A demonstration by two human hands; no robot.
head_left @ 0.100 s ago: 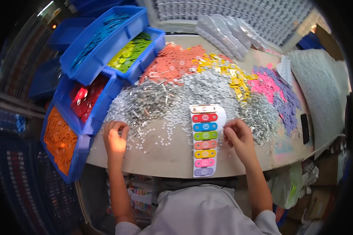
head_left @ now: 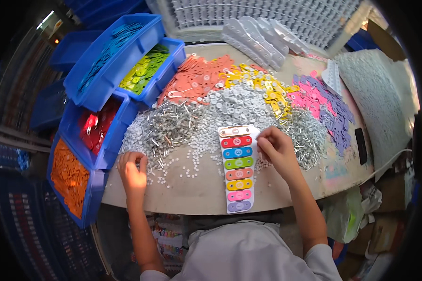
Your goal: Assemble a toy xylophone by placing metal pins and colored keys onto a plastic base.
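Observation:
A narrow white board (head_left: 224,180) lies on the worktable, carrying a column of rounded plates in several colours: cream, red, blue, green, salmon, yellow, pink and lavender. At its upper right corner is my right hand (head_left: 277,150), thumb and forefinger pinched together; whatever they grip is too small to make out. My left hand (head_left: 132,171) rests at the left edge of the loose pieces, fingers bent and thumb apart, with nothing visible in it. Beyond the hands spread small metal pins (head_left: 166,133), white round pieces (head_left: 192,157) and grey round pieces (head_left: 239,103).
Blue bins (head_left: 98,180) on the left hold orange, red, green and blue plates. Loose salmon (head_left: 197,77), yellow (head_left: 279,96), pink (head_left: 312,100) and purple plates (head_left: 337,119) lie across the back and right. More metal pins (head_left: 307,140) and a black flat object (head_left: 360,146) are at right.
My right hand has slid up along the board's right edge to its upper corner. The board is now slightly tilted. The whole view has shifted a little; my left hand keeps its place.

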